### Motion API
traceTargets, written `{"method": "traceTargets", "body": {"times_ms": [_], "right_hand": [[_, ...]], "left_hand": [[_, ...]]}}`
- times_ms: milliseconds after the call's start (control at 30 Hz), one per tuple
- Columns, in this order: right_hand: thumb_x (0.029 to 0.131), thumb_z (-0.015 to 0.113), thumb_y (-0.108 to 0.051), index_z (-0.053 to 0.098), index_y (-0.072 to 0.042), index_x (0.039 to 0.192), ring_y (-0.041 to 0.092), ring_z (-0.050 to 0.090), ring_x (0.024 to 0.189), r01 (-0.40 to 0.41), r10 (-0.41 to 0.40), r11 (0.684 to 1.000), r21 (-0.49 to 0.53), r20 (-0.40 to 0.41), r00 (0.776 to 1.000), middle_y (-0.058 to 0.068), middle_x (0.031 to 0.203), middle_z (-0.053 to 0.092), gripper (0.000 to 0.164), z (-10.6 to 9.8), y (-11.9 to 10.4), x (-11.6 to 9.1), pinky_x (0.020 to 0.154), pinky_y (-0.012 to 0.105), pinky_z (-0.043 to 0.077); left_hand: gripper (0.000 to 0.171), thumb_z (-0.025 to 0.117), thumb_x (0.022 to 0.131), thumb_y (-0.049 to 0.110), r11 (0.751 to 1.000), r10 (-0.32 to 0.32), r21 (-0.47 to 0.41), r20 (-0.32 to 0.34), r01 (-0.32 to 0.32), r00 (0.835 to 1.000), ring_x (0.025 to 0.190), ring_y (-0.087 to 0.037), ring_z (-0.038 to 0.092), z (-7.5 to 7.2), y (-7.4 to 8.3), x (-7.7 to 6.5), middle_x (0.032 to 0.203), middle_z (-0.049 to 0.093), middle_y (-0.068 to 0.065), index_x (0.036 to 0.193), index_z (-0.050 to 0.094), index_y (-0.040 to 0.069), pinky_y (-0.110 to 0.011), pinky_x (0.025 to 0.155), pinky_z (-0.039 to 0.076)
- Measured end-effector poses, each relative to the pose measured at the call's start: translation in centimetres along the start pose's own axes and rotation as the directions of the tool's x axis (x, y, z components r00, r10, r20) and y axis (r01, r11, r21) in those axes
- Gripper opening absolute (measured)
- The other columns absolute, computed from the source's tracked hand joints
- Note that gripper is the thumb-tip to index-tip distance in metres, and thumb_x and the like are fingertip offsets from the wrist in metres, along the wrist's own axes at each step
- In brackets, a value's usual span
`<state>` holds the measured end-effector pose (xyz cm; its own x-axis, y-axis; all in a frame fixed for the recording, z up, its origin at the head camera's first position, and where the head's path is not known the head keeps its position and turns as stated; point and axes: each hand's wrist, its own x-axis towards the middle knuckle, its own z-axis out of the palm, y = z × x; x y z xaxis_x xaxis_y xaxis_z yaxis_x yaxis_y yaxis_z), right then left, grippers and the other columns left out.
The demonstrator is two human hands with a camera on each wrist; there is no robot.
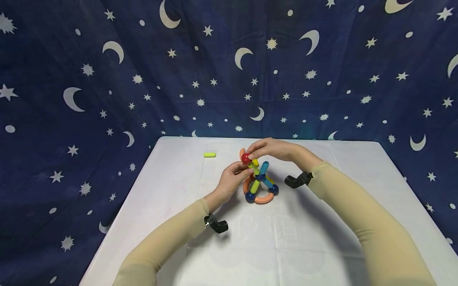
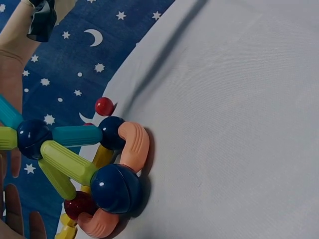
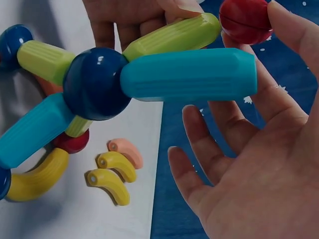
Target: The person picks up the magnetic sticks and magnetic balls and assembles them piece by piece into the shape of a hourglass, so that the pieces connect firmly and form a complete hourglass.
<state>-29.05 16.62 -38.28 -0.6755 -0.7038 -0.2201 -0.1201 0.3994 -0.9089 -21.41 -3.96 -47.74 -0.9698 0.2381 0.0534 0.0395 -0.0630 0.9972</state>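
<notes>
A magnetic ball-and-rod structure stands on the table. Its base joins blue balls (image 1: 250, 196) with curved orange rods (image 1: 264, 199), and a curved yellow rod (image 3: 40, 179) shows in the right wrist view. Straight rods rise to a central blue ball (image 3: 97, 83). From this ball, a light green rod (image 3: 172, 37) and a teal rod (image 3: 189, 74) project upward. My left hand (image 1: 229, 182) pinches the light green rod. My right hand (image 1: 275, 149) holds a red ball (image 3: 245, 21) between thumb and fingertip, at that rod's free end. Whether ball and rod touch is unclear.
A loose yellow-green rod (image 1: 209, 155) lies at the table's back left. Behind the structure lie curved yellow pieces (image 3: 118, 167) and a curved orange piece (image 3: 128, 152). Another red ball (image 2: 104, 106) shows past the structure. A star-patterned cloth (image 1: 214, 71) hangs behind the white table (image 1: 322, 246).
</notes>
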Motion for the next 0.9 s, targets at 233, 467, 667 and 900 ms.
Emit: {"method": "traceTargets", "body": {"times_ms": [233,467,667,900], "right_hand": [[0.092,0.068,-0.031,0.072,-0.010,0.119,0.030,0.050,0.126,-0.011,0.010,1.000,0.025,0.054,0.998,0.007,0.127,0.066,0.034,0.00,-0.09,0.42,0.115,0.065,0.020],[0.091,0.069,-0.029,0.073,-0.011,0.117,0.030,0.052,0.123,-0.021,0.018,0.999,0.040,0.073,0.997,0.007,0.123,0.068,0.032,-0.03,0.11,0.56,0.115,0.066,0.019],[0.092,0.069,-0.029,0.073,-0.010,0.117,0.030,0.052,0.121,-0.009,0.005,0.999,0.051,0.086,0.996,0.008,0.122,0.068,0.032,-0.03,0.37,0.72,0.114,0.066,0.020],[0.094,0.067,-0.029,0.073,-0.010,0.119,0.031,0.051,0.123,-0.004,0.000,0.998,0.055,0.075,0.997,0.009,0.124,0.067,0.032,0.02,0.67,0.59,0.114,0.066,0.022]], "left_hand": [[0.025,0.073,0.097,0.018,0.999,0.007,-0.041,0.020,-0.007,1.000,0.111,-0.020,0.061,0.07,0.06,-0.04,0.114,0.068,-0.004,0.116,0.070,0.003,-0.057,0.104,0.045],[0.025,0.073,0.097,0.018,0.999,0.011,-0.030,0.022,-0.011,1.000,0.111,-0.020,0.061,-0.01,-0.20,0.06,0.114,0.069,-0.004,0.117,0.069,0.004,-0.051,0.102,0.049],[0.026,0.074,0.097,0.018,0.999,0.000,-0.035,0.008,0.000,1.000,0.111,-0.017,0.060,0.06,-0.03,-0.04,0.115,0.068,-0.001,0.118,0.069,0.003,-0.048,0.103,0.049],[0.024,0.073,0.097,0.019,0.999,0.000,-0.035,-0.015,-0.001,1.000,0.114,-0.019,0.060,0.12,0.57,-0.40,0.114,0.069,-0.002,0.117,0.071,0.006,-0.038,0.101,0.048]]}}
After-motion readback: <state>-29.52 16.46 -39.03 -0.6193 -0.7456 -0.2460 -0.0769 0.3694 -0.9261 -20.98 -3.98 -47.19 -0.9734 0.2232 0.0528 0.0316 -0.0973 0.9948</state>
